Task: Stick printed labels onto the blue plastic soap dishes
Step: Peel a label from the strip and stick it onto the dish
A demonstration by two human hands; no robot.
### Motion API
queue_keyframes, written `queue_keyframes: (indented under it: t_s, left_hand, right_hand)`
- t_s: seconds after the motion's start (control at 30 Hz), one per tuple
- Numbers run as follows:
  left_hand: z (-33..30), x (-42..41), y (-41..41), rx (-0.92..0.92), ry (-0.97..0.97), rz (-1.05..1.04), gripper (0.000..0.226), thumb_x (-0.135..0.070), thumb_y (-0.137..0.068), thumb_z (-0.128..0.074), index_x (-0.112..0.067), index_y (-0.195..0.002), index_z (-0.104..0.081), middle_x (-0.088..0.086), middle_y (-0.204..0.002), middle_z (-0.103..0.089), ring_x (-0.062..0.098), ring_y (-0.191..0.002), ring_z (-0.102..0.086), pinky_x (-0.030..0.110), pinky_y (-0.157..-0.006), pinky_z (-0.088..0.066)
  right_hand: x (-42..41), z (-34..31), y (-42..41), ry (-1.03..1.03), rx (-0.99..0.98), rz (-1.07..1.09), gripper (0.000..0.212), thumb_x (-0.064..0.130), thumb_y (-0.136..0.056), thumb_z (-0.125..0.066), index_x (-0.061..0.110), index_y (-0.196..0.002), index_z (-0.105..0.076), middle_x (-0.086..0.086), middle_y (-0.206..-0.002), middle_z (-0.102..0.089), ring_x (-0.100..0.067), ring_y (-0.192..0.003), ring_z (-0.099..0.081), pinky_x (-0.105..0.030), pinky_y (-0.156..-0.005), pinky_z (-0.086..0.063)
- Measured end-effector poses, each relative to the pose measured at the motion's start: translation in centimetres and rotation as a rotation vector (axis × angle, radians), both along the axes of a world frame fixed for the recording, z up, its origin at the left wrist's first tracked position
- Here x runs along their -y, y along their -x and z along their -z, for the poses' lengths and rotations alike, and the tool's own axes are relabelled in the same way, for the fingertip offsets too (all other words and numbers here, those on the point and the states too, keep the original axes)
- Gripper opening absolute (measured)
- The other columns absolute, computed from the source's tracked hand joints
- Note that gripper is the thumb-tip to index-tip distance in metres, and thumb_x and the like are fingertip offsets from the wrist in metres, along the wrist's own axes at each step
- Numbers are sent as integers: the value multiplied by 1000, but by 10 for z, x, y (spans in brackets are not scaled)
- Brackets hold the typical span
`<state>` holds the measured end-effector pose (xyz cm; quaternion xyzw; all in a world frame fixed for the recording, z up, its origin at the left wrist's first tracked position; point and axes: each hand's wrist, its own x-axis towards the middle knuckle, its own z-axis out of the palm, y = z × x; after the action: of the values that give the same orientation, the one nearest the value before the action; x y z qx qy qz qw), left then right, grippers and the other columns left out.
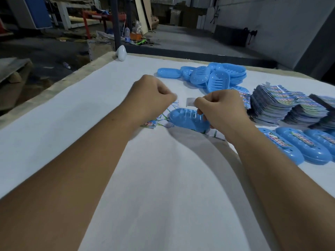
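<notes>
Head view: a blue oval plastic soap dish (188,120) is kept on the white cloth-covered table (90,115), directly before the person and partly over loose printed label sheets (159,118), probably so a label can be pressed on within easy reach. The right hand (223,109) is held over the dish's right end, a small pale paper strip (190,102) pinched in its fingertips; label or backing cannot be told. The left hand (152,95) is curled nearby, apart from the right; what it holds cannot be told. Stacked printed labels (282,107) and unlabelled blue dishes (213,77) are kept behind, labelled blue dishes (297,144) set aside to the right.
</notes>
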<state>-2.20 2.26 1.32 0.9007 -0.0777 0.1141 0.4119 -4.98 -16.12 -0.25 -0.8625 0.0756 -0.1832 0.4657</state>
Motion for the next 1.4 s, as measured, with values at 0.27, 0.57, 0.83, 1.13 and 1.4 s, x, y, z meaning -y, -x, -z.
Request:
queue_keyframes:
  t_s: [0.27, 0.57, 0.83, 1.13, 1.4]
  left_hand:
    - [5, 19, 10, -97, 164, 170, 15, -37, -89, -73, -28, -76, -76, -19, -77, -72, 1, -81, -66, 21, -63, -45]
    - [7, 18, 9, -128, 219, 153, 17, -39, -88, -72, -29, -76, -77, -16, -73, -70, 3, -73, -62, 18, -50, -44]
    - [8, 11, 3, -148, 281, 70, 22, -48, -82, -77, -26, -85, -80, -15, -70, -65, 4, -69, -59, 24, -60, -41]
    - [9, 15, 0, -164, 326, 29, 15, -42, -81, -76, -28, -74, -76, -8, -65, -63, 11, -64, -58, 21, -51, -42]
    - [21, 25, -6, -178, 318, 65, 26, -39, -80, -77, -14, -77, -76, -10, -50, -60, 5, -44, -53, 24, -47, -50]
  right_hand:
    - [-3, 0, 1, 24, 69, -88, 22, 33, -78, -73, 15, -66, -74, -6, -65, -72, -12, -55, -57, -31, -55, -50]
    - [-3, 1, 4, -24, 61, -151, 20, 30, -81, -73, 17, -65, -73, -9, -67, -72, -11, -54, -54, -29, -52, -46]
    - [-6, 0, 4, -9, 100, -230, 17, 22, -91, -69, 25, -76, -77, -3, -72, -75, -8, -55, -56, -26, -54, -46]
    - [9, -7, 3, -73, 8, -86, 24, 38, -85, -75, 20, -70, -78, -11, -76, -74, -15, -60, -56, -41, -56, -52]
    - [14, -9, 1, -94, -107, -30, 25, 33, -79, -74, 11, -68, -75, -9, -64, -66, -19, -59, -48, -27, -46, -38]
